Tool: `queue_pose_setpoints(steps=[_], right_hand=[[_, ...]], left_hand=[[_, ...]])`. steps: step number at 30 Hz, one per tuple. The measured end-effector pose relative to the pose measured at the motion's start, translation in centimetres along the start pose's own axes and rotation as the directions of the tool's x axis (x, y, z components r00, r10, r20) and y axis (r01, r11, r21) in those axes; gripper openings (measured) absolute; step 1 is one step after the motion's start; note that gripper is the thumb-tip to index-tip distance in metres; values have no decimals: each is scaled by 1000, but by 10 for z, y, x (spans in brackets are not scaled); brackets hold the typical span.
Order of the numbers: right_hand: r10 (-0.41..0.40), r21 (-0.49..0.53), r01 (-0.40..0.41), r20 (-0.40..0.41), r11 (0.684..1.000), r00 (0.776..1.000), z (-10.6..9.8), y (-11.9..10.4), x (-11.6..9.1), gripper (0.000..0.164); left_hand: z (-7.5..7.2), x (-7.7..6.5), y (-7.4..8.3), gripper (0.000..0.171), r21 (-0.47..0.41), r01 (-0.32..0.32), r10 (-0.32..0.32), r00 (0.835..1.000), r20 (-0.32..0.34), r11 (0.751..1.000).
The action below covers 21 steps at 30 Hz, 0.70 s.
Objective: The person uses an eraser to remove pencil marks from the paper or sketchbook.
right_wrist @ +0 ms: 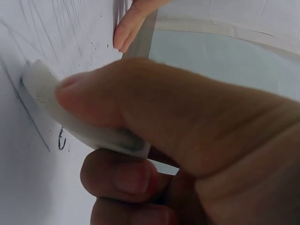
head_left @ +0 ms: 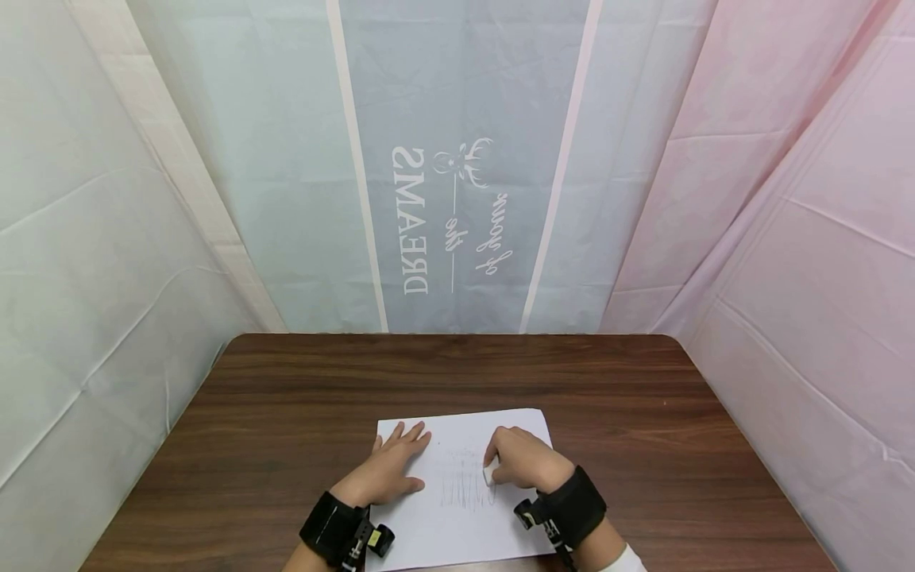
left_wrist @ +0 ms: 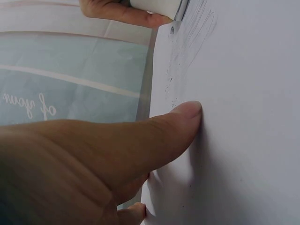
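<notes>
A white sheet of paper (head_left: 457, 540) lies on the table, with thin dark pencil-like strokes (head_left: 465, 491) down its middle. My left hand (head_left: 389, 469) rests flat on the paper's left part, fingers spread; in the left wrist view its thumb (left_wrist: 159, 136) touches the sheet. My right hand (head_left: 525, 459) pinches a white eraser (right_wrist: 70, 112) between thumb and curled fingers. One end of the eraser touches the paper at the right side of the strokes. Dark smudges mark the eraser, and small dark crumbs (right_wrist: 96, 45) lie on the sheet.
The dark wood-grain table (head_left: 286, 413) spreads around the paper. A printed cloth (head_left: 457, 79) hangs behind its far edge, and pale cloths hang at both sides. Each wrist wears a black band (head_left: 572, 504) with a small camera.
</notes>
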State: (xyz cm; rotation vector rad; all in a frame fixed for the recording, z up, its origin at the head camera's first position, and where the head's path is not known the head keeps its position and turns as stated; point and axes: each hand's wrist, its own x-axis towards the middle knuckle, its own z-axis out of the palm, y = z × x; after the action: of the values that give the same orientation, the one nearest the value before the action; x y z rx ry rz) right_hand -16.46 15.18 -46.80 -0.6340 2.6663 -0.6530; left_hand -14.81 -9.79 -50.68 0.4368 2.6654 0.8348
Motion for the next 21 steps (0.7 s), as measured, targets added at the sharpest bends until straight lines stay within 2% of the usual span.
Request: queue_pose_setpoints(steps=[21], right_hand=[[30, 8, -30, 7, 1000, 1000, -2, 4, -1, 15]], left_hand=[[4, 1, -2, 71, 13, 8, -8, 1000, -11, 1000]])
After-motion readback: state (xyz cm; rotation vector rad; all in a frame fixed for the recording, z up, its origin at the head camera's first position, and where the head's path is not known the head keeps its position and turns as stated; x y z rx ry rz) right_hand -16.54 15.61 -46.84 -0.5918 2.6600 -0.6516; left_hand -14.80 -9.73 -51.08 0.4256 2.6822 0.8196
